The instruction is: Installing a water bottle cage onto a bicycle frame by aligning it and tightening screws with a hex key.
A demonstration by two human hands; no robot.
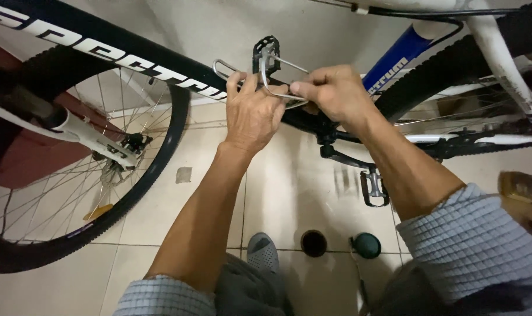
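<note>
**Ana:** We're looking straight down from the head camera, and both hands are up at the black bicycle frame (131, 55), the down tube running from upper left toward the middle.

**Ben:** And between them, a silver wire bottle cage (264, 76), lying against that tube. The left hand (253, 111) has its fingers curled over the cage's wire, thumb side toward the tube. It's a closed grip on the metal.

**Ana:** The right hand (333, 90) comes in from the right, thumb and forefinger pinched tight on the cage's wire near its lower end. Whether anything small sits inside that pinch, I cannot tell.

**Ben:** Just behind the cage, a black pedal (266, 50) sticks up. Below the hands there's the crank arm with a second pedal (374, 187) hanging over the floor.

**Ana:** On the left, the front wheel (72, 175), knobbly tyre, spokes, a white fork (84, 134) and a disc brake at the hub. At right, another tyre (447, 70) and a white frame tube (503, 58), with a blue tube behind.

**Ben:** Down on the pale tiled floor (277, 193): a grey shoe (261, 251), a round dark floor drain (314, 243) and a small dark green round thing (366, 246) beside it. Both forearms are bare, with checked sleeves pushed up.
</note>
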